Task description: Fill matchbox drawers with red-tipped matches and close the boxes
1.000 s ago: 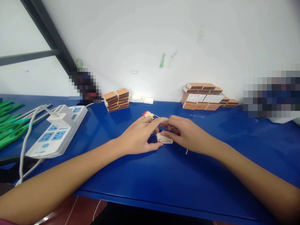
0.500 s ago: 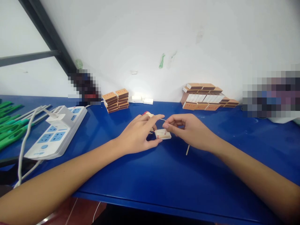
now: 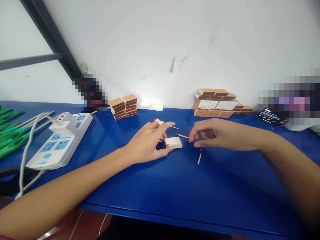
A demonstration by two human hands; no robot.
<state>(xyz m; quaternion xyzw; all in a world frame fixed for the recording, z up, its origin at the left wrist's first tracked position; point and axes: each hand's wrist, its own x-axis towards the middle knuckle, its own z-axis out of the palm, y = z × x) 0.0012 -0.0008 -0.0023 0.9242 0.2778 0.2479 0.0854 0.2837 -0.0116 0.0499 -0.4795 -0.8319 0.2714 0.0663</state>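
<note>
A small white matchbox tray [image 3: 174, 142] with a few red-tipped matches in it lies on the blue table [image 3: 155, 186]. My left hand [image 3: 147, 142] grips the tray's left end between thumb and fingers. Behind that hand lies a bundle of matches [image 3: 157, 122]. My right hand [image 3: 215, 134] hovers just right of the tray, fingers loosely curled and apart, with nothing seen in them. Loose matches lie near it: one [image 3: 182, 136] between the two hands, one [image 3: 199, 158] below the right hand.
Stacks of brown matchboxes [image 3: 124, 106] stand at the back left, a larger pile [image 3: 220, 103] at the back right, white trays [image 3: 152, 106] between them. A white power strip [image 3: 60, 140] with cables and green-handled tools [image 3: 10, 133] lie at the left. A phone [image 3: 271, 116] rests at the far right.
My right hand let go of a match over the tray and drew back to the right. The left hand stayed on the tray. A phone came into view.
</note>
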